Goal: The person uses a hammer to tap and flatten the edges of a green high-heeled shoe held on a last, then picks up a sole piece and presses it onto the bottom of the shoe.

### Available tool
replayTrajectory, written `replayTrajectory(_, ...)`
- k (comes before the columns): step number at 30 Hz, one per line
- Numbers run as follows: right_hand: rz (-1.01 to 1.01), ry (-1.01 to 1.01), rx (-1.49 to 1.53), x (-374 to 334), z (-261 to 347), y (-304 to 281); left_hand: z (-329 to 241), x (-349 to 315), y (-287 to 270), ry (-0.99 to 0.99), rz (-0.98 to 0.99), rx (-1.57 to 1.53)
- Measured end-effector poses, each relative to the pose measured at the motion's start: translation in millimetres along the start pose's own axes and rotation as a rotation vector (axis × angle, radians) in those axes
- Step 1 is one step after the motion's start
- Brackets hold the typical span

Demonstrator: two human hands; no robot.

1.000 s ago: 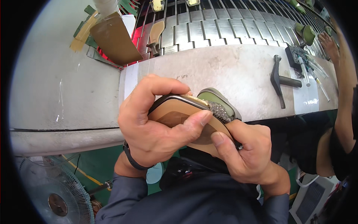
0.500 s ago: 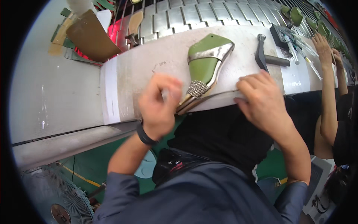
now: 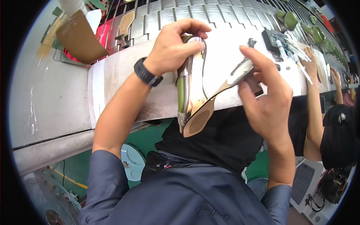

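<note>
A sandal on a green shoe last [image 3: 181,92] stands on its side at the table's front edge, with metallic straps and a glittery band [image 3: 181,118] toward its near end. My left hand [image 3: 170,47] is closed round its far end, thumb pressed on the upturned underside. From the near end a tan shoe sole [image 3: 199,119] with a dark edge angles away to the right, apart from the underside along most of its length. My right hand [image 3: 268,93] pinches the sole's far end between thumb and fingers. Behind that hand, a hammer [image 3: 252,42] is mostly hidden.
A dark box [image 3: 270,43] with several syringe-like tubes [image 3: 298,56] stands at the right. Beyond the table runs a slatted metal conveyor [image 3: 187,14]. Brown sheet material [image 3: 80,39] lies at the left. A co-worker's hand [image 3: 310,65] is at far right; a fan [image 3: 56,198] stands lower left.
My left hand has moved up and taken hold of the sandal's far end, turning it on its side. My right hand now holds the sole, swung out from the sandal.
</note>
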State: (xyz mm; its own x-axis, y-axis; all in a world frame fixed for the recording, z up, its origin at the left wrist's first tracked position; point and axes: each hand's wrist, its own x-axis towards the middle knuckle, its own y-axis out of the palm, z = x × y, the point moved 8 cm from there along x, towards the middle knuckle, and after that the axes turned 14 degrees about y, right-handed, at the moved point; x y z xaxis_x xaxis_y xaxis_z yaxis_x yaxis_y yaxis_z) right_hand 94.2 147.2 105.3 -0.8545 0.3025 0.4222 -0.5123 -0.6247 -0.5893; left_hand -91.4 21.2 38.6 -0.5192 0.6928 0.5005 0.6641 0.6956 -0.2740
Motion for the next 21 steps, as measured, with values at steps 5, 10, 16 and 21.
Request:
replayTrajectory(5, 0.217, -0.077, 0.167, 9, 48, 38, -23, -43, -21, 0.120, -0.103, -0.040)
replayTrajectory(10, 0.250, -0.213, 0.137, 15, 63, 70, -37, -61, -29, 0.236, -0.048, 0.078)
replayTrajectory(16, 0.058, -0.462, 0.022, -7, 76, 74, -21, -69, -34, 0.044, -0.224, -0.306)
replayTrajectory(21, 0.016, -0.476, 0.050, -6, 69, 87, -20, -72, -33, 0.072, -0.222, -0.300)
